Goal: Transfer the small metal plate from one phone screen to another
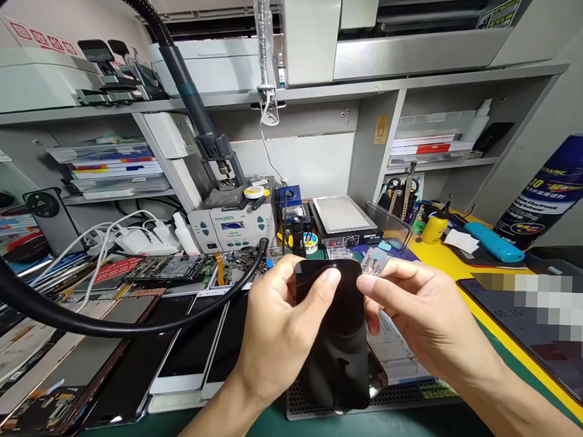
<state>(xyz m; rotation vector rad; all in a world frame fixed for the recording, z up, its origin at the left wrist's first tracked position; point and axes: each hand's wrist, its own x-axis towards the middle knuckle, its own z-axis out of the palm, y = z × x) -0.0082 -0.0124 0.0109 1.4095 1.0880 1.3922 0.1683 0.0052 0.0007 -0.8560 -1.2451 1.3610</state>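
A black phone (340,354) with a dark, glossy screen is tilted up over the work mat. My left hand (288,320) grips its upper left side, the thumb lying on the screen near the top edge. At the phone's upper right corner, my right hand (408,299) pinches a thin, printed metallic card (375,262) between thumb and fingers. The card's lower end is hidden by the fingers. Beneath the phone lies a perforated mat (308,407), and part of another phone-shaped item (376,371) shows behind its right edge.
Several phones and screens (182,342) lie at the left, under a curved black hose (125,330). A rework station (234,226), circuit boards (168,268) and a heating plate (344,217) stand behind. To the right are a large phone (508,315), a blue tool (494,241) and a spray can (545,195).
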